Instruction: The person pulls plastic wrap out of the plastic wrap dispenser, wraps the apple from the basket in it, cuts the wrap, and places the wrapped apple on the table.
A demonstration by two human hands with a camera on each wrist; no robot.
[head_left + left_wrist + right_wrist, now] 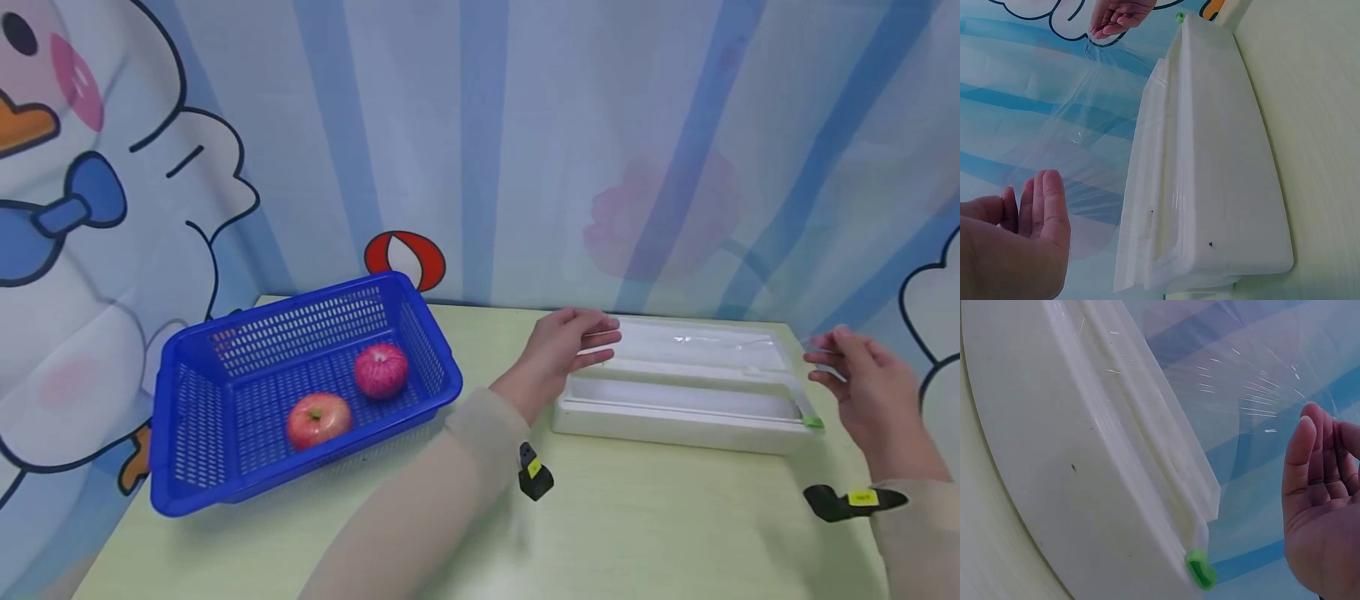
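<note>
A sheet of clear cling film (1079, 134) is stretched between my two hands, above a white cling film dispenser box (667, 427). My left hand (553, 354) pinches one end of the film between thumb and index finger, near the box's left end. Beyond the box's right end, my right hand (877, 392) pinches the other end; creases fan out from its fingertips in the right wrist view. The lid (1141, 181) of the box stands raised at the back. A green slider (1200, 569) sits at the right end of the box's front rim.
To the left stands a blue plastic basket (195, 492) holding a red-yellow apple (318, 421) and a dark pink round fruit (381, 371). All of it is on a pale green table (637, 517). A patterned curtain (517, 150) hangs behind the table.
</note>
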